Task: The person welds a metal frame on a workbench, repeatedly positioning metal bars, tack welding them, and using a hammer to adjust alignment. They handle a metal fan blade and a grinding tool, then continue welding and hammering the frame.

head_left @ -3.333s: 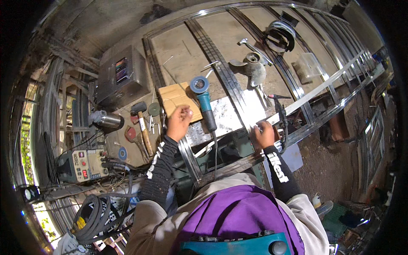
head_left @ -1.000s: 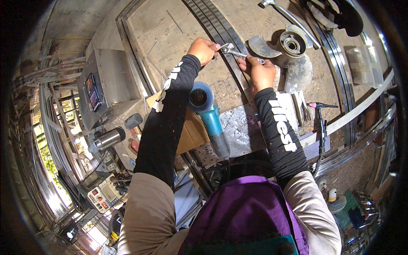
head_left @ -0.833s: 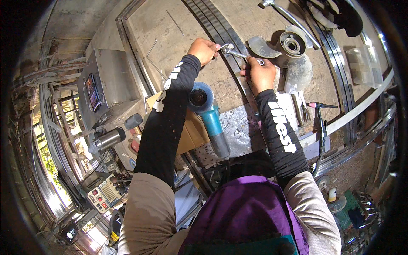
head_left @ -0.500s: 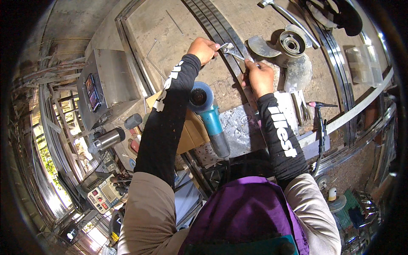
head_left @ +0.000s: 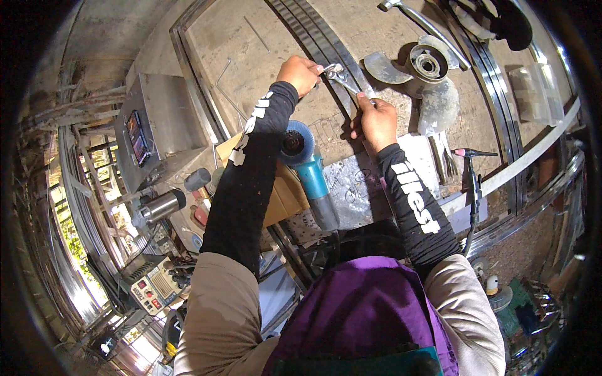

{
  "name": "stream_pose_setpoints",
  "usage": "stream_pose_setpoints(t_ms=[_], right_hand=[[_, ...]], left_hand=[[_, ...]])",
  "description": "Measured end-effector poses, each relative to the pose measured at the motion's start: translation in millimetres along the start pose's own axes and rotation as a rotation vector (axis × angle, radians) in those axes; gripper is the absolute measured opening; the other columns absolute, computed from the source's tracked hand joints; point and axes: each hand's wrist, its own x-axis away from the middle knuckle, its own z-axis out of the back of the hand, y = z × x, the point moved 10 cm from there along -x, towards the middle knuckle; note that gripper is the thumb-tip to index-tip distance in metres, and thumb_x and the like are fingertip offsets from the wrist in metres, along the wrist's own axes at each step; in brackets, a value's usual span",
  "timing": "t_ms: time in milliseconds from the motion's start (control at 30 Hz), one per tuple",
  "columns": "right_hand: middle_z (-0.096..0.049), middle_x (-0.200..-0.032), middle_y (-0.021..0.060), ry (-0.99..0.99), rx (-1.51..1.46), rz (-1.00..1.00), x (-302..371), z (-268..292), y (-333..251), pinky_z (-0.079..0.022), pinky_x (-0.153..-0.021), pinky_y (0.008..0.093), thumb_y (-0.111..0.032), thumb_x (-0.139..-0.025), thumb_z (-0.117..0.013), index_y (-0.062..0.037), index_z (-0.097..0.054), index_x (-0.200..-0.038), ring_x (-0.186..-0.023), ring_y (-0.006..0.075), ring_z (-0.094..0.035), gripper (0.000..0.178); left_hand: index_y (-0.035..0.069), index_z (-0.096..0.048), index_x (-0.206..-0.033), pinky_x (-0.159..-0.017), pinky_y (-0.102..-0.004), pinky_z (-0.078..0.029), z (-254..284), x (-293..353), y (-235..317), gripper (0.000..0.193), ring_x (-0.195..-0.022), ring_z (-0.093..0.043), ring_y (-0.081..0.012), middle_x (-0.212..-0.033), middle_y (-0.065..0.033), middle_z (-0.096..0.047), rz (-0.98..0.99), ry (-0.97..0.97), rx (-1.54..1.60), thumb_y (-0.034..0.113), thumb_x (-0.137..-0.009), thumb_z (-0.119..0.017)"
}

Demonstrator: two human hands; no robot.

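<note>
My right hand [head_left: 378,125] is closed around the handle of a shiny wrench [head_left: 346,81] with the thumb laid along it. The wrench's head points up and to the left, over the metal bars. My left hand [head_left: 300,75] pinches at a small metal part beside that head; the part is too small to make out. Just below my left hand lies a teal angle grinder [head_left: 312,182] with a round blue-rimmed disc [head_left: 296,143]. To the right of my right hand rests a grey, worn propeller [head_left: 433,69] with broad blades.
Long shiny metal bars [head_left: 307,28] cross the worktable. A hammer [head_left: 426,31] lies at the far right, near a clear plastic box [head_left: 536,94]. A torch with a pink tip [head_left: 467,153] hangs at the right edge. A phone [head_left: 137,138] leans on a metal box [head_left: 172,113] at left.
My right hand has shifted slightly left and down, turning the wrench handle to a steeper angle. My left hand stays nearly in place by the wrench's head.
</note>
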Motion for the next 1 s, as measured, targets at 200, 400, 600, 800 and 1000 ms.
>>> stream_pose_setpoints(t_ms=[200, 400, 600, 800, 1000], right_hand=[[-0.058, -0.057, 0.0103, -0.025, 0.065, -0.014, -0.5, -1.0, 4.8, -0.044, -0.036, 0.0306, -0.030, -0.100, -0.062, 0.0008, -0.059, -0.075, -0.041, 0.0181, -0.056, 0.040], [-0.064, -0.065, 0.0257, -0.004, 0.464, 0.169, -2.4, -0.4, -2.9, -0.053, -0.060, 0.0466, -0.033, -0.100, -0.057, 0.0084, -0.066, -0.075, -0.059, 0.0385, -0.066, 0.049], [-0.067, -0.081, 0.0315, 0.039, 0.927, 0.353, 12.4, -15.4, -23.3, -0.053, -0.081, 0.0539, -0.038, -0.100, -0.052, 0.0060, -0.071, -0.080, -0.081, 0.0490, -0.067, 0.052], [-0.069, -0.080, 0.0313, 0.031, 1.039, 0.413, 18.5, -53.9, -6.2, -0.056, -0.076, 0.0542, -0.037, -0.100, -0.051, 0.0053, -0.071, -0.081, -0.079, 0.0481, -0.069, 0.051], [-0.068, -0.088, 0.0345, 0.007, 0.901, 0.264, 9.9, -63.3, 20.0, -0.053, -0.083, 0.0554, -0.039, -0.101, -0.050, 0.0066, -0.071, -0.086, -0.088, 0.0511, -0.067, 0.052]], left_hand=[[0.000, -0.078, -0.096, -0.074, -0.0366, -0.055, 1.4, 2.1, 3.7, 0.028, -0.071, -0.071, -0.0233, -0.079, -0.0128, -0.075, -0.006, -0.010, -0.044, 0.026, -0.096, -0.066], [-0.001, -0.077, -0.095, -0.073, -0.0363, -0.055, 0.3, 2.1, 5.3, 0.029, -0.070, -0.071, -0.0219, -0.075, -0.0125, -0.074, 0.011, -0.011, -0.030, 0.026, -0.096, -0.066], [-0.002, -0.077, -0.096, -0.071, -0.0364, -0.055, 1.9, 0.5, 5.3, 0.028, -0.068, -0.071, -0.0230, -0.074, -0.0128, -0.074, -0.030, 0.017, -0.056, 0.025, -0.095, -0.067], [0.000, -0.076, -0.085, -0.068, -0.0366, -0.051, -0.6, 6.5, 4.9, 0.031, -0.062, -0.063, -0.0212, -0.067, -0.0096, -0.070, 0.004, 0.048, 0.025, 0.027, -0.097, -0.065], [-0.002, -0.076, -0.091, -0.069, -0.0369, -0.051, 3.5, -0.4, 4.1, 0.030, -0.064, -0.065, -0.0224, -0.068, -0.0096, -0.070, -0.060, 0.033, -0.041, 0.025, -0.096, -0.066]])
